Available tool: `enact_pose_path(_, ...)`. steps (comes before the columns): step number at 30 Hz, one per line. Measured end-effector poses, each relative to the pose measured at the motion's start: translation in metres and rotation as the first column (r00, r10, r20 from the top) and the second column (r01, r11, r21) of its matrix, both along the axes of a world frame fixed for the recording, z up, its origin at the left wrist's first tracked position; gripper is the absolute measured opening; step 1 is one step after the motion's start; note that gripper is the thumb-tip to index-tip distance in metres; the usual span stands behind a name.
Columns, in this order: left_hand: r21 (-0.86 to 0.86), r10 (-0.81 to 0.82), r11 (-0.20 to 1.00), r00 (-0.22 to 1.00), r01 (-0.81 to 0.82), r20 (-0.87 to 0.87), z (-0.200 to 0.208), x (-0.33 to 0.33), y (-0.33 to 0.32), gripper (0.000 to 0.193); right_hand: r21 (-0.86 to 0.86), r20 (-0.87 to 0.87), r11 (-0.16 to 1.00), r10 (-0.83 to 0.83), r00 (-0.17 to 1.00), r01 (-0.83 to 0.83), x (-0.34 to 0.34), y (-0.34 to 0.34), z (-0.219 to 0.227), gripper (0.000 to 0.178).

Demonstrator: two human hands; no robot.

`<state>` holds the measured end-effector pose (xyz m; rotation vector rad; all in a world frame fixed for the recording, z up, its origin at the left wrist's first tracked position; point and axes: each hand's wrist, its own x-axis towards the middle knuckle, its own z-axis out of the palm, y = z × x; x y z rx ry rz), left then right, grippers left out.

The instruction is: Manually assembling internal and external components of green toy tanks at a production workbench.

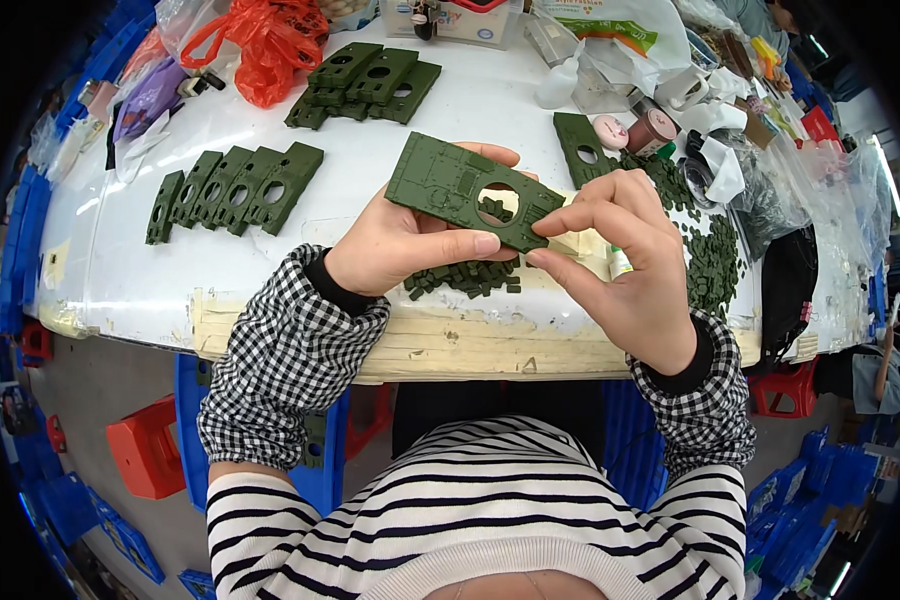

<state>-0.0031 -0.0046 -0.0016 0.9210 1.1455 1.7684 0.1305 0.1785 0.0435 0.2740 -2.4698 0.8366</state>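
A flat, dark green moulded plastic plate with a round hole point(465, 190) is being held above the near edge of the white worktable point(150, 270). It is being gripped by the left hand point(410, 245), the thumb lying across its near edge and the fingers curled behind it. Its long axis is running from upper left down to lower right, so its lower right end is being presented to the right hand point(620, 265), which is the nearer one to that end. There the right thumb and forefinger are being pinched narrowly together at the plate's edge; whether a small piece is being held between them cannot be told. Matte, ribbed plates of the same kind point(235, 185) are lying in a row to the left, and small green plastic pieces point(465, 278) are heaped just below the hands.
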Motion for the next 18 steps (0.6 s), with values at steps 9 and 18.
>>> enact_pose_path(9,-0.010,0.005,1.000,1.000,-0.005,0.001,0.0008,0.0003,-0.0005,0.071,-0.099,0.056,0.995,-0.012,0.998,0.018,-0.0009,-0.0011,-0.0021,0.021)
enact_pose_path(18,0.017,0.022,1.000,0.995,-0.020,-0.095,-0.0033,-0.0008,0.0000,0.068,-0.068,0.045,0.996,-0.061,0.997,0.064,0.0000,-0.0025,-0.0018,0.019)
